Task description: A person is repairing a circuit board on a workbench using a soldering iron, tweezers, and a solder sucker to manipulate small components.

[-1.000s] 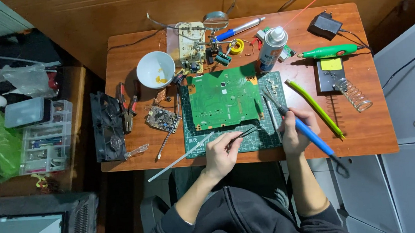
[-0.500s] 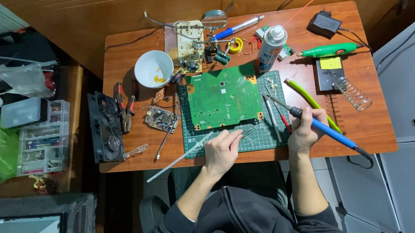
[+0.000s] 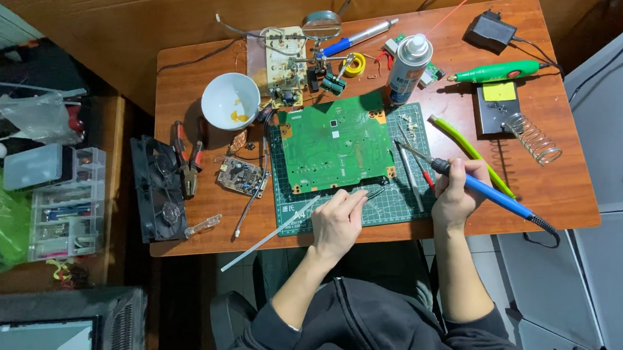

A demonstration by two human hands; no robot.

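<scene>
Wooden table [image 3: 197, 67] held our work; grey cabinets stood to its right, plastic drawers [image 3: 58, 216] to its left. We had the green circuit board [image 3: 335, 143] flat on a cutting mat [image 3: 392, 202]. Our right hand [image 3: 457, 191] gripped the blue soldering iron [image 3: 482, 190], tip just off the board's right edge. Our left hand [image 3: 337, 220] pinched tweezers [image 3: 372, 192] at its near edge. We judged soldering in hand; next called for bringing the tip onto a joint.
</scene>
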